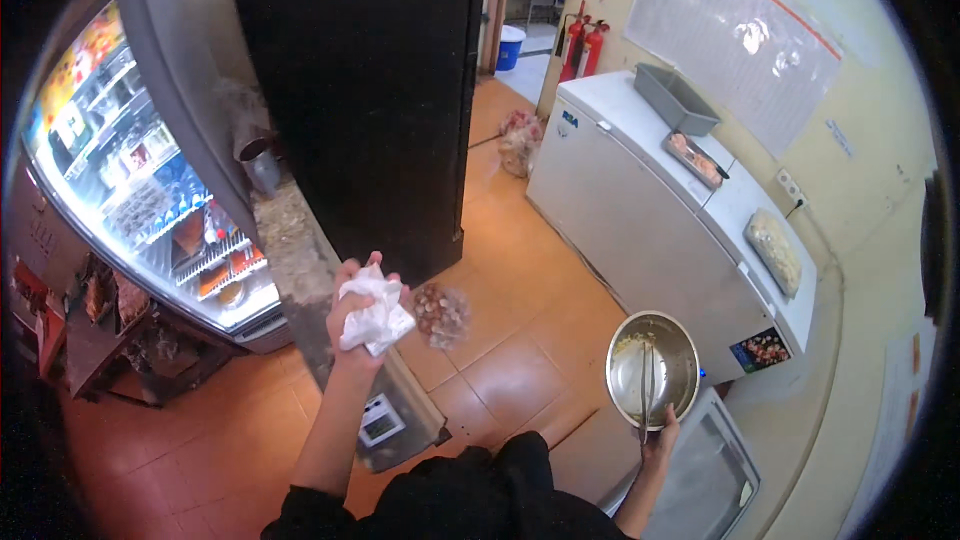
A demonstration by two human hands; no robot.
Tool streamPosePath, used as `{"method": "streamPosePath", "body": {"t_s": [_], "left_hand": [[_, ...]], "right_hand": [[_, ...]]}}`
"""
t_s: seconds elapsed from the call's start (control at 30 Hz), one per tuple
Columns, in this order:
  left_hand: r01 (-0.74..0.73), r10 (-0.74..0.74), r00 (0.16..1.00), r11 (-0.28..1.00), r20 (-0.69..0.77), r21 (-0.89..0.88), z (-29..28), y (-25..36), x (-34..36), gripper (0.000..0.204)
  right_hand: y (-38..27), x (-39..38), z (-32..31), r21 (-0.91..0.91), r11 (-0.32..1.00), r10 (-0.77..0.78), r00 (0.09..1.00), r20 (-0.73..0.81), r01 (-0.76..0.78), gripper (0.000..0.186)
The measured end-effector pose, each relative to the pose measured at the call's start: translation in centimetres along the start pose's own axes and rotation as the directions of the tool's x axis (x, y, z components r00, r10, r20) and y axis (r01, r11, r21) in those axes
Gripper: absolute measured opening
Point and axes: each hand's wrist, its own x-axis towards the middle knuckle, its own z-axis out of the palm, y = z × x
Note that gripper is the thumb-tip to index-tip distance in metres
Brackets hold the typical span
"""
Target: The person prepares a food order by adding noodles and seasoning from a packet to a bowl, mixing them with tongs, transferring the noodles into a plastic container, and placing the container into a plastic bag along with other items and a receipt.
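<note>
My left hand (pixel 342 328) is closed around a crumpled white bundle (pixel 376 316), thin and soft like tissue or plastic; which of the two I cannot tell. It is held up over the end of a long narrow counter (pixel 300 250). On the right, my right hand (pixel 660 437) grips the near rim of a round steel bowl (pixel 622 395). Metal tongs (pixel 647 380) stand in the bowl, their near end at my fingers. Yellowish bits cling to the bowl's inner wall. Whether my fingers also pinch the tongs is hard to see.
A white chest freezer (pixel 620 190) lines the right wall, bearing a grey tub (pixel 680 105), a small food tray (pixel 695 162) and a filled bag (pixel 773 252). A tall black cabinet (pixel 360 90) and lit display fridge (pixel 150 210) stand left. A clear bag (pixel 440 316) lies on the tiles.
</note>
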Motion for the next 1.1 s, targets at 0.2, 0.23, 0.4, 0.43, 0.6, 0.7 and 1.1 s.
{"method": "streamPosePath", "body": {"t_s": [0.2,0.23,0.4,0.43,0.6,0.7,1.1], "left_hand": [[-0.240,0.345,0.897,0.905,-0.278,0.350,-1.8,-2.5,1.7,0.027],[-0.265,0.354,0.896,0.910,-0.266,0.318,-2.0,-3.0,2.2,0.018],[-0.220,0.632,0.510,0.752,-0.584,0.622,0.8,-9.5,6.2,0.018],[-0.238,0.599,0.563,0.778,-0.570,0.582,1.2,-10.8,7.9,0.024],[-0.103,0.577,0.517,0.776,-0.633,0.622,-0.6,-17.2,18.0,0.044],[0.032,0.549,0.460,0.775,-0.698,0.631,-3.6,-21.6,24.7,0.042],[0.211,0.260,0.831,0.671,-0.492,0.711,-2.0,-36.8,74.2,0.050]], "right_hand": [[-4.9,15.9,6.9,-0.141,0.989,0.056,0.998,0.038,-0.050,0.045],[-5.6,19.1,8.6,-0.153,0.988,0.038,0.997,0.067,-0.028,0.043],[-6.0,32.2,18.7,-0.289,0.929,0.300,0.927,0.226,-0.231,0.045],[-6.8,34.3,21.8,-0.312,0.927,0.305,0.904,0.299,-0.209,0.047],[-7.1,43.8,34.8,-0.419,0.890,0.322,0.898,0.299,-0.180,0.050],[-5.8,50.9,41.0,-0.408,0.875,0.396,0.869,0.295,-0.260,0.051],[-8.9,73.0,65.7,-0.344,0.910,0.341,0.888,0.308,-0.230,0.053]]}}
